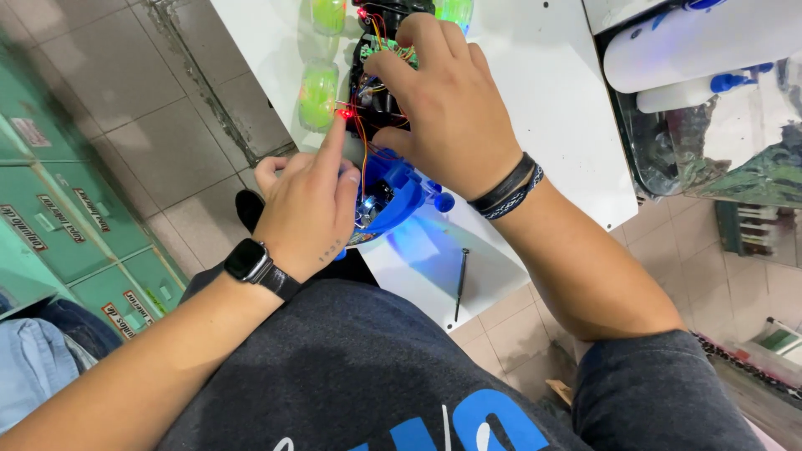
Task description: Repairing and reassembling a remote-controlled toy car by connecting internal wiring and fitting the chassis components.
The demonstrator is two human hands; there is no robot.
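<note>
A blue toy vehicle (393, 196) with its shell off lies on a white table (551, 125), its black chassis, coloured wires and circuit board exposed. Green translucent wheels (318, 94) show on its left side. My left hand (307, 205), with a black watch on the wrist, rests on the blue body and its index finger points at a glowing red light (344, 113). My right hand (447, 100), with dark bracelets on the wrist, lies over the open chassis, its fingertips on the wiring and board.
A dark screwdriver (460, 284) lies on the table's near corner. White bottles with blue caps (697, 46) sit at the upper right beside a glass case (735, 142). Green crates (58, 225) stand on the tiled floor to the left.
</note>
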